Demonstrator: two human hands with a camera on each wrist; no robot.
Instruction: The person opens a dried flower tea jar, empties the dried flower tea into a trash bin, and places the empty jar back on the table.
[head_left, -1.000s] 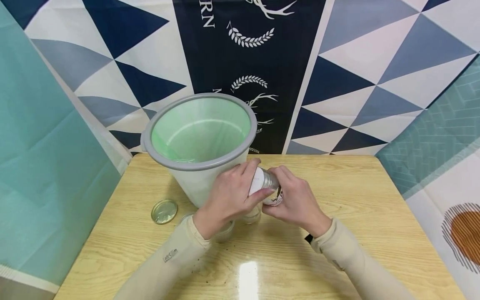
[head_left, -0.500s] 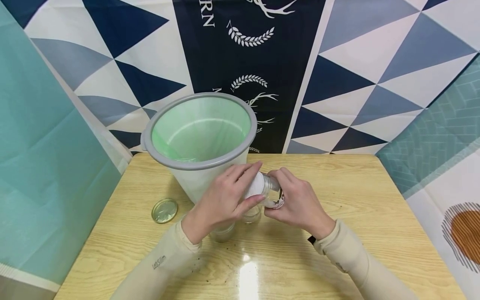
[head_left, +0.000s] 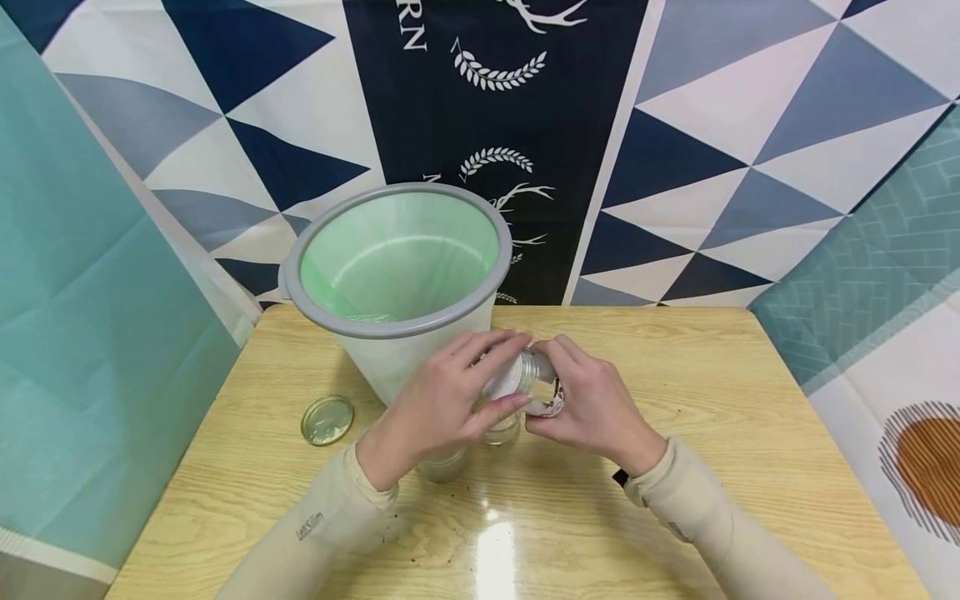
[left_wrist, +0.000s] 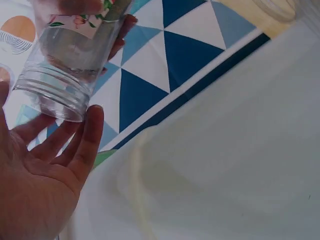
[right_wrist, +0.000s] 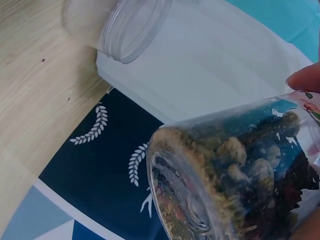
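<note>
A clear plastic jar [head_left: 542, 379] with a threaded neck and floral label lies tilted in my right hand [head_left: 598, 407], which grips its body. Through its wall in the right wrist view, the jar [right_wrist: 230, 170] shows dark and pale dried pieces gathered at its base. My left hand [head_left: 442, 390] is at the threaded mouth, fingers extended around it. In the left wrist view, fingertips of the left hand [left_wrist: 47, 175] reach the rim. A pale surface shows across the mouth in the head view; I cannot tell what it is.
Right behind the left hand stands a white bin [head_left: 397, 333] with a grey rim and green interior. Clear jars [head_left: 442, 467] stand partly hidden below the hands. A round lid [head_left: 327, 419] lies left on the wooden table [head_left: 675, 500], where small dark crumbs are scattered.
The left hand has loosened around the jar's mouth, its fingers spreading, and its forearm has shifted left. Still gripping the jar, the right hand has barely moved.
</note>
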